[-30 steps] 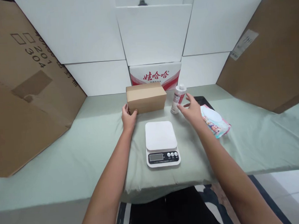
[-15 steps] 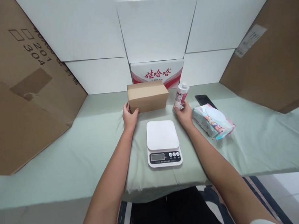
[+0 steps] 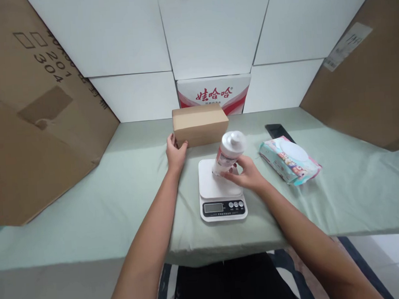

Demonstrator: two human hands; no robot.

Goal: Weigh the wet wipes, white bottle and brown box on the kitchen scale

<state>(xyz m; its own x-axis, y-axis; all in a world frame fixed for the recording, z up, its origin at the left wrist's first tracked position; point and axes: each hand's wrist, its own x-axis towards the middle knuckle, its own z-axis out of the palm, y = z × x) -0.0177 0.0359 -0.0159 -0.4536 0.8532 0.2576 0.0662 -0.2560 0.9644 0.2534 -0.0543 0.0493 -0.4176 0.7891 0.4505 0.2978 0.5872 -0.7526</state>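
The white bottle [image 3: 229, 153] is held over the platform of the kitchen scale [image 3: 221, 189], tilted with its cap leaning toward the camera, so the weighing looks to be at its start: the bottle has reached the scale but whether its base already rests on the platform cannot be told, since the fingers hide the contact. The display on the scale's near edge is too small to read. The small cardboard box [image 3: 200, 124] sits on the green cloth [image 3: 88, 210] just beyond the scale, and the wet-wipe pack [image 3: 289, 159] lies to the right with a dark phone [image 3: 277, 130] beyond it; neither has gone on the scale, as far as this view shows. The right hand [image 3: 245, 176] is closed around the lower part of the bottle, fingers wrapped on its near and right sides. The left hand [image 3: 175, 152] lies on the cloth with its fingers curled loosely against the near left corner of the cardboard box, touching it rather than lifting it
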